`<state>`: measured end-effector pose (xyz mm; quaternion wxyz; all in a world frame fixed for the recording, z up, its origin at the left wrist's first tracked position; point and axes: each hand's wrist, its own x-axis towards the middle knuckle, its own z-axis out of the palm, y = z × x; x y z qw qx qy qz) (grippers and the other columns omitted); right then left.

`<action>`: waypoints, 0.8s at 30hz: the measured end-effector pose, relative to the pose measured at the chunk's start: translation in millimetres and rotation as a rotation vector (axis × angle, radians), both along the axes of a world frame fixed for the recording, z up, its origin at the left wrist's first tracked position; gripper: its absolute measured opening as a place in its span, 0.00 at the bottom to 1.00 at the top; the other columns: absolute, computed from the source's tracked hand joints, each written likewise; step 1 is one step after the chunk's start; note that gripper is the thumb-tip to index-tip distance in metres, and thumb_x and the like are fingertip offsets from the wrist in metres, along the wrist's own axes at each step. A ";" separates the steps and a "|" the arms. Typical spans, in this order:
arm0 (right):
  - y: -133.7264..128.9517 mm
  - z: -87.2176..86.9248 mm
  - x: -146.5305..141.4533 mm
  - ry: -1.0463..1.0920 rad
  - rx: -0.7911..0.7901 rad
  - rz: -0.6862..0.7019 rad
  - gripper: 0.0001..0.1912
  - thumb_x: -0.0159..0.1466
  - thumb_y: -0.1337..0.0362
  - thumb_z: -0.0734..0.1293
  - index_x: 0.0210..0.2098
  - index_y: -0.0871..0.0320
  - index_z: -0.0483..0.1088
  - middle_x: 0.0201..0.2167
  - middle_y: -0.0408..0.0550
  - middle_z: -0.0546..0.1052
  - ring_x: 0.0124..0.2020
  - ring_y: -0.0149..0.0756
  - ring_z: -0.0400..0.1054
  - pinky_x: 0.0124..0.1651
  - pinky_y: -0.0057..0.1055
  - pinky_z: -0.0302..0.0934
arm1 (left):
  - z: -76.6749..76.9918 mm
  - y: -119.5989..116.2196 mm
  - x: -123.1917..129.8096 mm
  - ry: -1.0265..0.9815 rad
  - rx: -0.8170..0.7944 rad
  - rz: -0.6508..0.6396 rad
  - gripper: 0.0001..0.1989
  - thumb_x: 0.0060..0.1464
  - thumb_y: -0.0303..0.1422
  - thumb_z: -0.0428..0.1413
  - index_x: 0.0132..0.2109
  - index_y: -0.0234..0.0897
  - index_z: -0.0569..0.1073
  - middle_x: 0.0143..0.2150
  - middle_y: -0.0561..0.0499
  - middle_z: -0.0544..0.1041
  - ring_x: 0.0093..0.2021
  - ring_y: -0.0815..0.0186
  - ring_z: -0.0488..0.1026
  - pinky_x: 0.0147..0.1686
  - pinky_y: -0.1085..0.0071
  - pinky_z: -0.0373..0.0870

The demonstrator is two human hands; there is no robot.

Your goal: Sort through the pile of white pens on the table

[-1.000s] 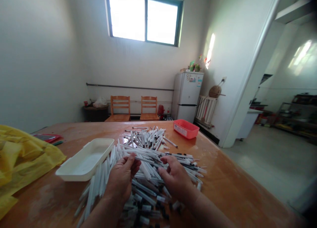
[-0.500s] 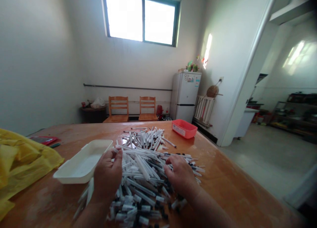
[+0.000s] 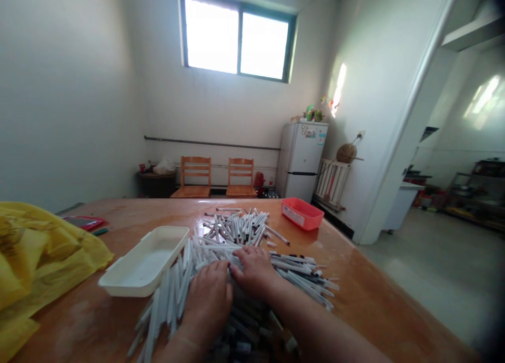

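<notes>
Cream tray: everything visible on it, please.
The cream tray is a shallow, open-topped rectangle with rounded corners, plastic by its look, with a small step in its left long rim. It sits upright on the table, its far end angled rightward, between the yellow sheet and the white tubes. Whether any tube touches it is hard to tell.

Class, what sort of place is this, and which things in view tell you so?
Probably a dining room, perhaps in a home: there are two wooden chairs, a fridge and a large table.
</notes>
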<state>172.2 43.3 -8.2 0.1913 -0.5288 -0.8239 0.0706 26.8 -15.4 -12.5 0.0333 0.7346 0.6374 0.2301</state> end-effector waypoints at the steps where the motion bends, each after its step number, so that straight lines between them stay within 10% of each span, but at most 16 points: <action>1: 1.9 -3.0 0.2 -0.008 -0.012 0.011 0.21 0.67 0.51 0.61 0.55 0.52 0.71 0.55 0.53 0.73 0.57 0.49 0.63 0.58 0.46 0.50 | 0.7 -0.1 0.7 0.001 -0.002 0.006 0.21 0.53 0.24 0.48 0.53 0.35 0.72 0.53 0.38 0.76 0.57 0.53 0.69 0.57 0.60 0.58; 24: 19.5 -14.6 72.2 -0.047 -0.015 0.176 0.25 0.59 0.54 0.69 0.55 0.50 0.72 0.56 0.51 0.72 0.57 0.48 0.62 0.62 0.41 0.51 | 3.0 -4.7 21.8 0.160 -0.073 0.011 0.24 0.60 0.30 0.45 0.60 0.38 0.73 0.66 0.44 0.69 0.66 0.50 0.61 0.63 0.49 0.55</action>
